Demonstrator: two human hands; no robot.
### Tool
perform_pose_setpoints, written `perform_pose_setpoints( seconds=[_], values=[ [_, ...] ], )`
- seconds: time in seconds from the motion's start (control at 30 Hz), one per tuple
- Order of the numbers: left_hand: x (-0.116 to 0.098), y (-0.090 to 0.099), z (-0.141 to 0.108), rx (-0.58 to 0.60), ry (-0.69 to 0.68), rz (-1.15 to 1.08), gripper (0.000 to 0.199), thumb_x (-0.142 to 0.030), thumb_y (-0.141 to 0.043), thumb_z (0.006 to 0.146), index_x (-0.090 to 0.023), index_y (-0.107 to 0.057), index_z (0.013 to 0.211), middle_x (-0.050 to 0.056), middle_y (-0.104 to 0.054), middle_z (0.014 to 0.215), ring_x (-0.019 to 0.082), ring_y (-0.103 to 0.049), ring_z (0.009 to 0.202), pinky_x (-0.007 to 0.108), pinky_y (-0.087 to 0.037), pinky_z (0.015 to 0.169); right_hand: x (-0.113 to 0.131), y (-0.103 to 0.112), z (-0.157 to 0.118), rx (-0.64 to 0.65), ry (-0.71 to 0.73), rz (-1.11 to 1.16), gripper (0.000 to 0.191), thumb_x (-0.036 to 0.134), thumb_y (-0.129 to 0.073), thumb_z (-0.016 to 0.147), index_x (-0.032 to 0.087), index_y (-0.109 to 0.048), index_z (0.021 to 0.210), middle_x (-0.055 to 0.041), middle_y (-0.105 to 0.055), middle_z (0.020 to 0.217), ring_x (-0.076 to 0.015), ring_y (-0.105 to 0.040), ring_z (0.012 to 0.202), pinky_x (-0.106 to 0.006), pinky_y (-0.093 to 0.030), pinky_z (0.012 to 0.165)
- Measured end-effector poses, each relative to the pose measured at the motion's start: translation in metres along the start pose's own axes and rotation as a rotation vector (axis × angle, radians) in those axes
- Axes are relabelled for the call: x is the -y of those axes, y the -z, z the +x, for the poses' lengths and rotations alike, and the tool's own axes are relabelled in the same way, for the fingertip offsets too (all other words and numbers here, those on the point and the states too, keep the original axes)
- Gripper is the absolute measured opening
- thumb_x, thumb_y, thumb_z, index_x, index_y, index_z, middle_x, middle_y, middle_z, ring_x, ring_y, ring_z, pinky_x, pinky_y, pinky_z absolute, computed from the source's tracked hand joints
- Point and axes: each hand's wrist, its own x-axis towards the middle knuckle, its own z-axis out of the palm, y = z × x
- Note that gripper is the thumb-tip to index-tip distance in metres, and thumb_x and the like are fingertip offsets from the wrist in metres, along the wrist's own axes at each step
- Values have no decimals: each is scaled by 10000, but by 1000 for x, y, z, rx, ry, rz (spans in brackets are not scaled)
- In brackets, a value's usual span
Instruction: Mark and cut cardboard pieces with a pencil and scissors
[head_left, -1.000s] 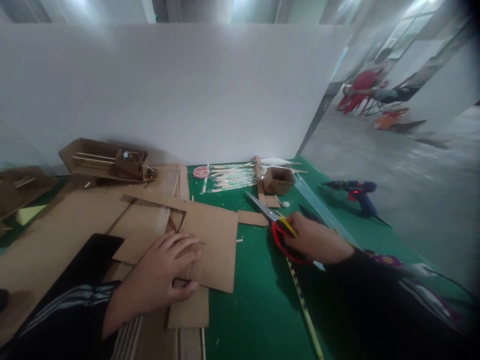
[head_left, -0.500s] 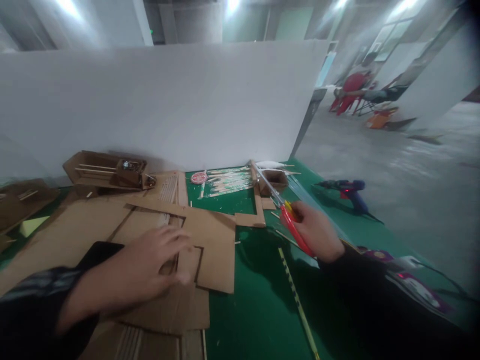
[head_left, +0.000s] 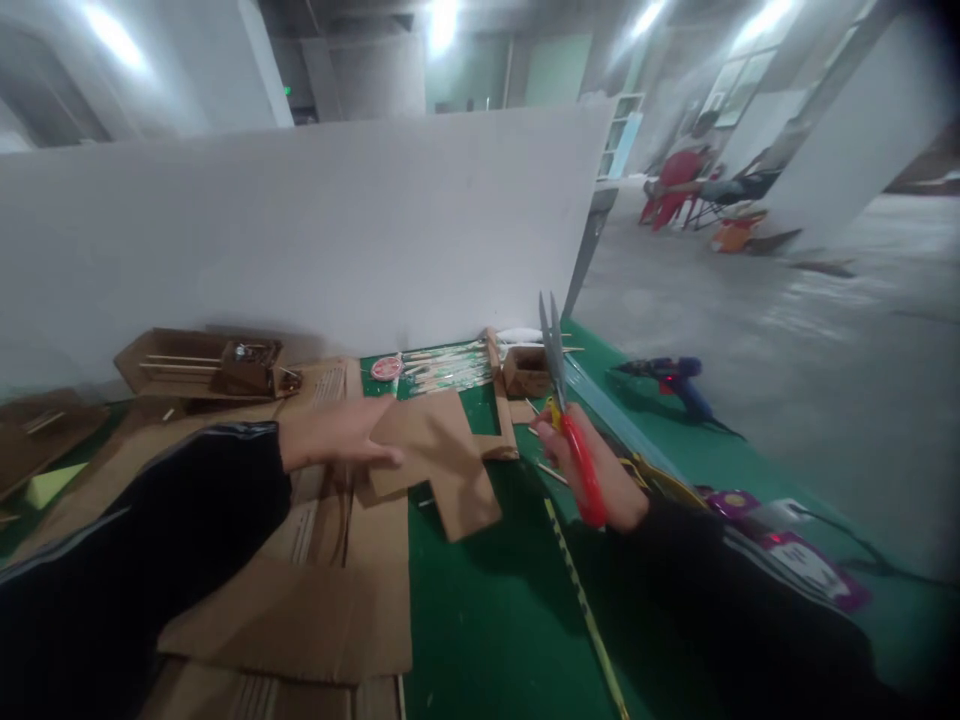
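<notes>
My left hand [head_left: 341, 428] grips the left edge of a cut, stepped piece of cardboard [head_left: 446, 455], its thumb on top and the other fingers mostly hidden. The piece is tilted over the green tabletop [head_left: 465, 620]. In my right hand [head_left: 611, 485] is a pair of scissors [head_left: 583, 468] with red and yellow handles. Their blades point up and away, slightly apart, and do not touch the cardboard. Under my left arm lie stacked cardboard sheets [head_left: 300, 620].
A cordless drill [head_left: 679, 385] lies at the right, with a striped yellow tape measure [head_left: 581, 590] nearer me. Wooden sticks [head_left: 450, 365], a red round thing [head_left: 387, 368] and a small cardboard box [head_left: 526, 372] are at the back. A white partition [head_left: 337, 230] stands behind.
My left hand has moved forward, closed on the stepped cardboard and lifted it off the stack. The scissors have swung upright and their blades have parted.
</notes>
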Motion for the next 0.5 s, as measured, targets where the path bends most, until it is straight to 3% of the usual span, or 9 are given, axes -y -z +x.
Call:
perform_pose_setpoints(
  seconds=[0.13, 0.17, 0.23, 0.27, 0.37, 0.43, 0.5],
  values=[
    [7, 48, 2, -226, 95, -118, 524, -584, -504, 884, -156, -584, 1176, 137, -678, 1103, 316, -639, 995, 387, -499, 814, 4, -1, 0, -43, 46, 43, 320, 540, -448, 939, 227, -474, 1004, 4, -507, 832, -188, -507, 731, -323, -460, 684],
    [6, 57, 1, -326, 128, -241, 500, -553, -522, 886, -162, -567, 1194, 127, -675, 1109, 296, -641, 995, 368, -513, 805, 5, -2, 0, -49, 61, 56, 342, 552, -439, 937, 225, -477, 1029, -10, -524, 865, -197, -522, 759, -328, -466, 698],
    [-3, 68, -7, -576, 199, -720, 469, -469, -654, 826, -178, -559, 1181, 91, -683, 1048, 239, -665, 881, 307, -548, 716, 5, -6, -3, -57, 89, 81, 391, 576, -411, 938, 223, -477, 1094, -38, -558, 938, -211, -548, 805, -338, -477, 721],
    [-11, 68, -14, -661, 222, -852, 457, -465, -640, 836, -199, -534, 1192, 63, -680, 997, 194, -666, 758, 274, -551, 618, 6, -9, -5, -55, 99, 97, 422, 589, -396, 939, 224, -473, 1135, -54, -574, 989, -218, -560, 825, -346, -483, 732],
    [-45, 49, -36, -762, 255, -997, 433, -466, -602, 868, -229, -469, 1205, 13, -649, 861, 118, -589, 492, 227, -505, 414, 10, -22, -17, 16, 108, 156, 512, 632, -394, 931, 230, -460, 1240, -96, -584, 1133, -248, -581, 906, -394, -495, 802],
    [-68, 28, -48, -842, 305, -1231, 448, -451, -668, 834, -253, -470, 1183, -16, -625, 809, 110, -571, 440, 221, -497, 361, 18, -31, -29, 122, 108, 204, 536, 653, -404, 924, 238, -470, 1256, -104, -585, 1161, -275, -580, 981, -433, -494, 872],
    [-86, 8, -57, -811, 326, -1342, 486, -459, -682, 832, -286, -436, 1214, -32, -622, 799, 126, -597, 449, 235, -517, 355, 28, -40, -42, 263, 130, 255, 526, 640, -430, 925, 254, -462, 1280, -108, -564, 1250, -294, -558, 1110, -456, -467, 977]
  ],
)
